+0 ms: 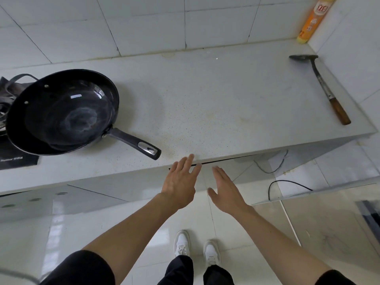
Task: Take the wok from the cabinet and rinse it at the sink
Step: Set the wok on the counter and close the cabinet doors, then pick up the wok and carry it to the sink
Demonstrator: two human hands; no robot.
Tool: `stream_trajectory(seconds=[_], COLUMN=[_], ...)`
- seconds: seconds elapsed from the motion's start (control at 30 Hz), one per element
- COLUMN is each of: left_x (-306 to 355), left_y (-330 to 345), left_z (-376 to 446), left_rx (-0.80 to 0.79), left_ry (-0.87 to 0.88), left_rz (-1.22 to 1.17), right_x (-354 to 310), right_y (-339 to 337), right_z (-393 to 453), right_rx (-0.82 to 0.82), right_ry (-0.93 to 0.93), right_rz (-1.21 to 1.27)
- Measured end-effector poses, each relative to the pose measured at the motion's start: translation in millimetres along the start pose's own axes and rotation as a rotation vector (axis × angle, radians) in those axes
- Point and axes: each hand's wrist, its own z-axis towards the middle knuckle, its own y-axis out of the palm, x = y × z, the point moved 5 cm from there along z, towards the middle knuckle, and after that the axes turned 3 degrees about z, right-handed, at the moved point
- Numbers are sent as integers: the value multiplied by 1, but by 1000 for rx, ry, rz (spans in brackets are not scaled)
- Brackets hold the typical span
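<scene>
A black wok sits on the left of the pale counter, over the stove, its long dark handle pointing right towards the counter's front edge. My left hand is open, fingers spread, its fingertips at the counter's front edge just right of the handle's end. My right hand is open beside it, flat in front of the cabinet face below the counter. Neither hand holds anything. The sink is out of view.
A metal spatula with a wooden handle lies at the counter's right end. An orange bottle stands in the back right corner. Cabinet fronts sit under the counter, a black cable runs at right, and my white shoes are on glossy tiles.
</scene>
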Motion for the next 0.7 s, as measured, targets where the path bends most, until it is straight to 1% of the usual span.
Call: stream_trajectory(seconds=[0.13, 0.23, 0.33, 0.5, 0.7], left_x=[19, 19, 8, -14, -52], left_y=[-41, -73, -99, -137, -161], left_z=[-9, -21, -41, -73, -119], left_rx=[111, 189, 237, 357, 482], left_ry=[-38, -103, -186, -269, -369], left_rz=[-40, -14, 22, 41, -1], right_x=[-8, -24, -49, -95, -162], right_y=[-34, -62, -85, -110, -110], right_z=[-7, -10, -14, -23, -28], right_rx=[45, 78, 93, 127, 157], right_ry=[-83, -173, -281, -397, -539], right_rz=[-1, 4, -16, -93, -192])
